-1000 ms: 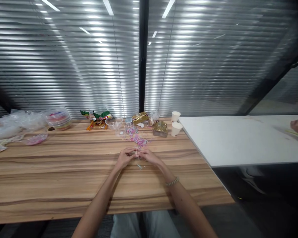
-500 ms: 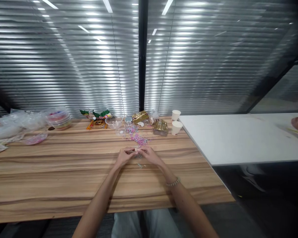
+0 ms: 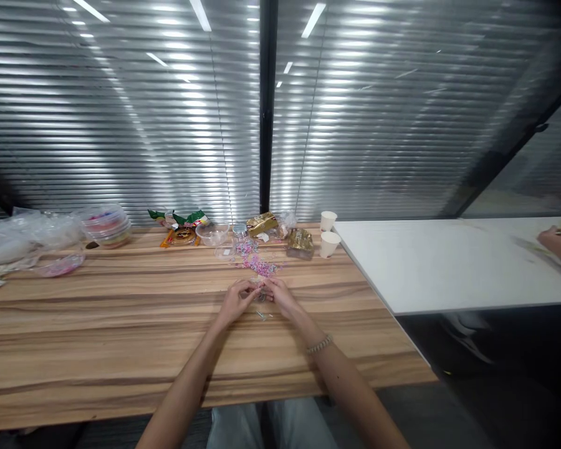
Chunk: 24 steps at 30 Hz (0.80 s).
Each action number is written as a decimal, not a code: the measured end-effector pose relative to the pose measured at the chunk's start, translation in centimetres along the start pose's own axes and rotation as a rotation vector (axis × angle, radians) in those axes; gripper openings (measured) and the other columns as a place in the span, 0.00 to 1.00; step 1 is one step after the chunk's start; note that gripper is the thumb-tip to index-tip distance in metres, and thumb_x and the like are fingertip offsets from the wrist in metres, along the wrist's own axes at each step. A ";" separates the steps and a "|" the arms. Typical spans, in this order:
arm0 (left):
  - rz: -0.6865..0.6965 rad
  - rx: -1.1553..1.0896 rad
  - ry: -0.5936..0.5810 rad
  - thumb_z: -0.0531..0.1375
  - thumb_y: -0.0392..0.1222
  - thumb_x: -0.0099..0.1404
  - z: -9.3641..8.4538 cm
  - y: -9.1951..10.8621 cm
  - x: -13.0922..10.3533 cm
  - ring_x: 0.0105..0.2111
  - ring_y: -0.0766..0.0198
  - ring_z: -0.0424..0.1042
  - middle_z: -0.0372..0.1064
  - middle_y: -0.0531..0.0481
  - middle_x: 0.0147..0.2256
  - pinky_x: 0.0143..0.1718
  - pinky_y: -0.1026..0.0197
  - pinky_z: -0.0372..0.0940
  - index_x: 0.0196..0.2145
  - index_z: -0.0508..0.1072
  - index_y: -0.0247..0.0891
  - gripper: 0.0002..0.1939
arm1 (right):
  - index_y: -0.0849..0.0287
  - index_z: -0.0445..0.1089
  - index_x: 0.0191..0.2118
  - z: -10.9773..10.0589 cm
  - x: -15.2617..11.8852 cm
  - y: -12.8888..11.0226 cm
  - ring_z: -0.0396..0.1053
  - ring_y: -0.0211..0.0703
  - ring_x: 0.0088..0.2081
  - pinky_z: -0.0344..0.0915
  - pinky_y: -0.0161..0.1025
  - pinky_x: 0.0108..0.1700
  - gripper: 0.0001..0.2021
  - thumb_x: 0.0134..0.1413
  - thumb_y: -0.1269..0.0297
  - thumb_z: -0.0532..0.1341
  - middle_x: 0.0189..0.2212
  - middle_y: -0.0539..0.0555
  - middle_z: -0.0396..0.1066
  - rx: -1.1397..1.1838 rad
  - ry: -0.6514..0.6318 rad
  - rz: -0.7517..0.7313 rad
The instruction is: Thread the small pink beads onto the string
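Note:
My left hand [image 3: 237,300] and my right hand [image 3: 280,295] meet over the middle of the wooden table, fingertips pinched together. Between them is something small and pale, too small to make out. Just beyond my fingers lies a loose pile of tiny pink, purple and bluish pieces [image 3: 260,267], with more of them [image 3: 247,247] farther back near a small clear jar [image 3: 239,233]. A few thin greenish bits [image 3: 261,316] lie on the near side of my hands. A beaded bracelet is round my right wrist.
Along the back stand a clear bowl [image 3: 212,234], green packets [image 3: 194,218], gold packages [image 3: 300,242] and two paper cups [image 3: 329,244]. Stacked lidded tubs [image 3: 106,226] and plastic bags [image 3: 37,232] are at left. Another person's hand [image 3: 558,242] is over the white table [image 3: 449,262].
My hands stay together, but my left fingers have shifted and curled a little around the small thing. The other person's hand has moved slightly left. The view has shifted slightly.

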<state>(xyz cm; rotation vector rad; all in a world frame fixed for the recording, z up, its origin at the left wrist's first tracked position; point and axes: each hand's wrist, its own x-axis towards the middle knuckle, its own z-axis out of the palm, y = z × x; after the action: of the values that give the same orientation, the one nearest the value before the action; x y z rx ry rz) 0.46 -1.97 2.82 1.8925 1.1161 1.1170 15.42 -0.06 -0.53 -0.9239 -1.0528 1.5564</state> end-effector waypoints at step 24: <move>-0.548 -0.738 -0.067 0.61 0.46 0.49 0.2 -1.9 0.5 0.17 0.74 0.54 0.58 0.55 0.19 0.15 0.70 0.39 0.23 0.67 0.33 0.12 | 0.59 0.73 0.29 0.2 -0.4 -0.7 0.65 0.41 0.30 0.59 0.37 0.36 0.19 0.56 0.50 0.52 0.27 0.53 0.72 -0.625 -0.223 -0.418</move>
<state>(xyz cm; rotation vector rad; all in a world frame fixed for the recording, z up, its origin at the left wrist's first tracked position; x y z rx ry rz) 0.11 -0.77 1.35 0.9682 0.9223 0.9508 15.51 -0.44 0.23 -0.8653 -1.8236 1.0026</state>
